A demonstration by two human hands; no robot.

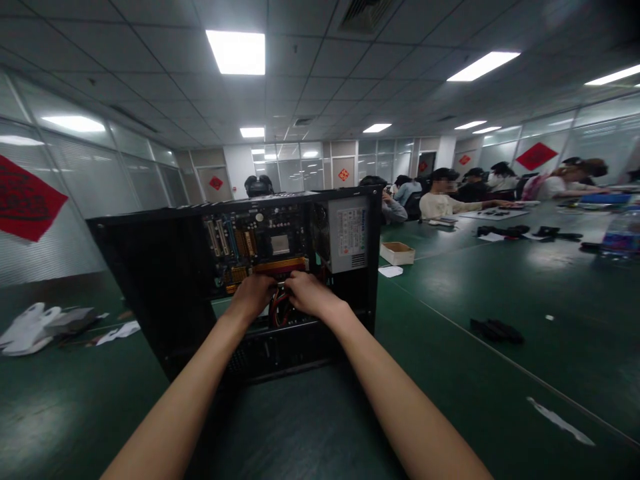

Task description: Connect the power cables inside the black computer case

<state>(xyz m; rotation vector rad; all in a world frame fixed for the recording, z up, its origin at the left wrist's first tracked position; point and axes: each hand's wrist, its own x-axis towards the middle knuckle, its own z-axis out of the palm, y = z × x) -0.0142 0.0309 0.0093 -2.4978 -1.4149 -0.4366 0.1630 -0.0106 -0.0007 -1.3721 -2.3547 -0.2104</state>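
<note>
An open black computer case (150, 287) stands on the table in front of me, its inside facing me. Within it are a motherboard (245, 241) and, at upper right, a silver power supply (351, 233) with a label. Both hands reach in at the motherboard's lower edge. My left hand (254, 295) and my right hand (309, 293) are closed, fingertips nearly meeting at the top of a bundle of red, yellow and black cables (280, 311). Their fingers pinch the cable there; its end is too small to make out. Beside them runs an orange-red memory slot (281, 266).
A small open box (397, 253) and a white paper (391, 271) lie right of the case. Farther right are a black cloth-like item (497, 331) and a white strip (561, 421). White plastic bags (31, 329) lie at left. Several people sit along the tables at back right.
</note>
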